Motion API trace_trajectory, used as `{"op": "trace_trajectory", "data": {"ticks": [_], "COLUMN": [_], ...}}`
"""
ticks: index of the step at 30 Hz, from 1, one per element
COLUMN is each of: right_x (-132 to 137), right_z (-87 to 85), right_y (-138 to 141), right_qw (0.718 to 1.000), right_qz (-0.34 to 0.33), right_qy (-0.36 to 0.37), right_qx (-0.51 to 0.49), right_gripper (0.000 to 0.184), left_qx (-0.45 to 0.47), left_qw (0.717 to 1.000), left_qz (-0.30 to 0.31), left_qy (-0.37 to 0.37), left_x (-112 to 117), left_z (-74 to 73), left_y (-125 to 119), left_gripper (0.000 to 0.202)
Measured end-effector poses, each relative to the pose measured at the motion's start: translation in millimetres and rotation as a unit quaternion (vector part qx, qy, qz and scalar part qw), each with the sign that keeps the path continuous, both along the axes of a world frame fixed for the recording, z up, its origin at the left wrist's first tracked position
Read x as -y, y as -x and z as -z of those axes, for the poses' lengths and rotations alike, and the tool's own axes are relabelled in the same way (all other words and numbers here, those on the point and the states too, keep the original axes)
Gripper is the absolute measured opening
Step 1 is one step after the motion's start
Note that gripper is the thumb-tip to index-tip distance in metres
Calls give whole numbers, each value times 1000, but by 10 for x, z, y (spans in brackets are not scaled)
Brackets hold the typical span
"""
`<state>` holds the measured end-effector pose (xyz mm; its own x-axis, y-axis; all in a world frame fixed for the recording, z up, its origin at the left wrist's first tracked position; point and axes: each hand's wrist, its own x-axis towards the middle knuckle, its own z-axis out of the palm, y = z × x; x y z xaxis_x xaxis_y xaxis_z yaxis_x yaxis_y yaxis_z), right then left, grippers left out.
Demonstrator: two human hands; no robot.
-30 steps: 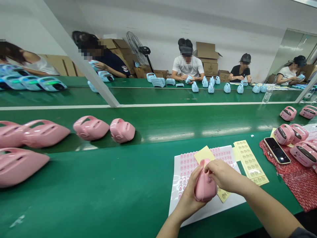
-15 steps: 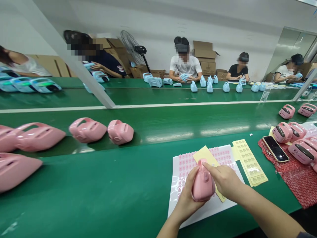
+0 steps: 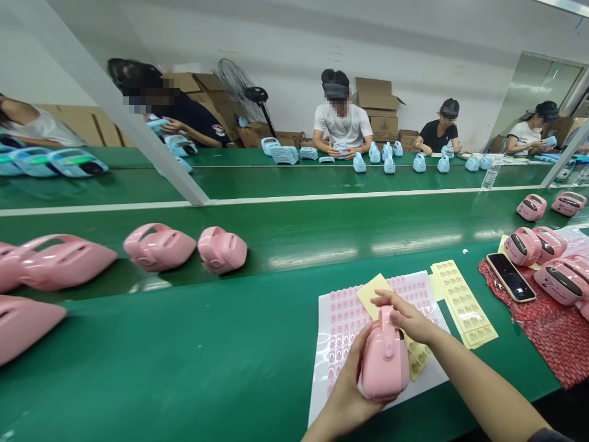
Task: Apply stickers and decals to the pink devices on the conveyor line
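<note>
My left hand is wrapped around a pink plastic housing, holding it upright over a white sheet of small pink stickers. My right hand rests on the top of the same housing, fingers curled over its upper edge. A yellow backing paper lies on the sticker sheet just behind the housing.
Several pink housings lie along the belt at left. Yellow sticker sheets, a phone and more pink units on red mesh are at right. Other people handle blue units across the far line.
The housing has been turned and lowered toward me, its flat face now up. My right hand moved from pressing its side to its top edge.
</note>
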<state>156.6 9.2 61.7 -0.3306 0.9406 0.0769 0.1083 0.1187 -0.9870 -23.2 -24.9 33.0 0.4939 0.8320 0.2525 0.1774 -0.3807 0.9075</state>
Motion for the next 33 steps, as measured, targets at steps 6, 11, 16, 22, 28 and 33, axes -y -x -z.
{"op": "trace_trajectory", "data": {"ticks": [6,11,16,22,28,33], "right_x": [-177,-646,-1307,-1606,-1325,-698], "right_z": [-18,-253,-204,13,122,363], "right_y": [-231,-542,-883,-1215,-1195,-717], "right_qw": [989,915,842,812,844,859], "right_qz": [125,367,476,524,461,318], "right_qy": [32,-79,-84,-43,-64,-186], "right_qx": [69,146,240,253,267,357], "right_gripper": [21,10,17,29,53,33], "left_qx": [110,-27,-155,-213,-252,-293], "left_qw": [989,989,971,961,941,919], "left_qz": [-27,-144,-134,-130,-134,-120], "left_qy": [90,-31,-124,-119,-180,-237], "left_x": [-134,-304,-370,-390,-363,-343], "left_z": [31,382,620,631,573,474], "left_y": [-101,-234,-268,-257,-291,-327], "left_gripper": [108,51,45,47,39,30]}}
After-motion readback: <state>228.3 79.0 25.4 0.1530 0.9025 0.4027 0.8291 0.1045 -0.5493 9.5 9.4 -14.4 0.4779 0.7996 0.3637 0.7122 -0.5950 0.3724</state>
